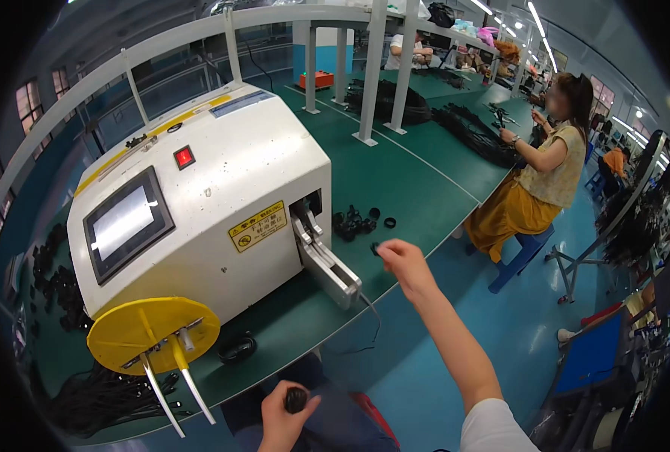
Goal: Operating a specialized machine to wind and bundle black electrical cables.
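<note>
My left hand point(278, 423) is low in the view, above my lap, its fingers closed round a small dark bundle point(296, 400), perhaps coiled cable. To the right, my right hand point(404, 265) reaches over the table's front edge and pinches a small black piece point(375, 248) whose kind I cannot make out. Just left of that hand, a metal guide arm point(327, 265) with a slot juts out of the white machine point(222, 196). Behind the right hand lie a heap of small black pieces point(352, 223) and a black ring point(390, 223).
A yellow disc point(128, 331) with white prongs fronts the machine, beside a black cable coil point(237, 347). Black cables point(109, 399) lie at the near left of the green table point(433, 173). At the right, a seated person point(549, 166) handles black cables. A thin wire point(378, 320) hangs below the guide arm.
</note>
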`<state>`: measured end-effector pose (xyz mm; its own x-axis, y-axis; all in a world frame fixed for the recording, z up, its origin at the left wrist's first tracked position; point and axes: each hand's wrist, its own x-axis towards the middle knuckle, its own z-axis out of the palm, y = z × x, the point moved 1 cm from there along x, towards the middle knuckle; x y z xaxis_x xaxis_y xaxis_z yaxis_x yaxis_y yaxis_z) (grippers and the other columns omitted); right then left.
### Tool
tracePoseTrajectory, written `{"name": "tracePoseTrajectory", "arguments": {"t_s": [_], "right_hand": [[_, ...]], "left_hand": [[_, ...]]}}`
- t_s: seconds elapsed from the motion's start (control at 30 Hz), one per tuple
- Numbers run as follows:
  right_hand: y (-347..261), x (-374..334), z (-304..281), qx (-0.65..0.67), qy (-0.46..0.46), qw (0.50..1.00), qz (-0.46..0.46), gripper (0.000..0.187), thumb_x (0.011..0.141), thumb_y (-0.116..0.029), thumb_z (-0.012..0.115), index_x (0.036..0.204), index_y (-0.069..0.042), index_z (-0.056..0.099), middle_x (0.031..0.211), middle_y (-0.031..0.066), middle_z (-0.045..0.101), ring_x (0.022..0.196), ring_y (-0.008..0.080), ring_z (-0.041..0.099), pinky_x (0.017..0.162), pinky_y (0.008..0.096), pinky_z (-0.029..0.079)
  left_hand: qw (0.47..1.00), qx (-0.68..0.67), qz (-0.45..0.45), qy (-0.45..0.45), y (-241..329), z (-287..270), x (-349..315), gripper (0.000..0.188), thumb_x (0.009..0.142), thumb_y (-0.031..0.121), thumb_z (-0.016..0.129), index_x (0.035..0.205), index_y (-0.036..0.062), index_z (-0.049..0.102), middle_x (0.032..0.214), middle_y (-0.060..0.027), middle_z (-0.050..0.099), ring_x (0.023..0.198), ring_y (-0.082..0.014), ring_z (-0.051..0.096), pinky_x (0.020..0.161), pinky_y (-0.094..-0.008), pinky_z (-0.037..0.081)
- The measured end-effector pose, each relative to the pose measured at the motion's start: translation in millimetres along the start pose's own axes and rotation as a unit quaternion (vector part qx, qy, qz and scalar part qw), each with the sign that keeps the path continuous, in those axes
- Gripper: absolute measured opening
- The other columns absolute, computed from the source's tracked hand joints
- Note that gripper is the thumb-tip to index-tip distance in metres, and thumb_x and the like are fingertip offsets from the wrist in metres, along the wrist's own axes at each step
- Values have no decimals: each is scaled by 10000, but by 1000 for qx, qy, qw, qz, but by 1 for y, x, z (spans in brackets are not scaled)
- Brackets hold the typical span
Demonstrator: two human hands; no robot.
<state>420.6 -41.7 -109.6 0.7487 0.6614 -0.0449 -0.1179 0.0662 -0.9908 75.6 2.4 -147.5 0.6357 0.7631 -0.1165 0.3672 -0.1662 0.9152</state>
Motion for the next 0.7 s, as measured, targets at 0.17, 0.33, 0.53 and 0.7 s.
{"name": "tracePoseTrajectory", "arguments": {"t_s": [0.17, 0.33, 0.53, 0.7], "right_hand": [[-4, -108, 13, 179, -77, 980, 45, 41, 847, -17, 606, 818, -27, 578, 858, 40, 551, 709, 122, 520, 663, 256, 427], [-5, -147, 38, 238, -94, 962, 97, 69, 843, -2, 601, 787, -25, 570, 875, 46, 549, 722, 129, 529, 680, 261, 433], [-4, -156, 56, 223, -124, 959, 121, 93, 856, 12, 578, 773, -28, 565, 846, 42, 536, 728, 131, 527, 681, 273, 435], [-6, -135, 40, 186, -32, 982, -2, 103, 862, 8, 575, 767, -29, 560, 839, 43, 536, 723, 135, 523, 679, 279, 433]], "left_hand": [[982, -143, 121, -8, 77, 35, 28, 224, 744, -26, 724, 886, 26, 559, 839, -71, 653, 787, -106, 615, 708, -240, 479], [961, -151, 230, 26, 105, 53, 37, 222, 744, -78, 687, 861, 34, 535, 890, -90, 648, 841, -142, 601, 770, -260, 462], [958, -96, 265, 53, 98, 44, 33, 230, 738, -65, 700, 855, 31, 527, 828, -68, 604, 770, -126, 564, 720, -240, 445], [972, -123, 186, 73, 89, 28, 33, 240, 736, -47, 712, 855, 34, 519, 771, -28, 545, 708, -94, 503, 675, -219, 418]]}}
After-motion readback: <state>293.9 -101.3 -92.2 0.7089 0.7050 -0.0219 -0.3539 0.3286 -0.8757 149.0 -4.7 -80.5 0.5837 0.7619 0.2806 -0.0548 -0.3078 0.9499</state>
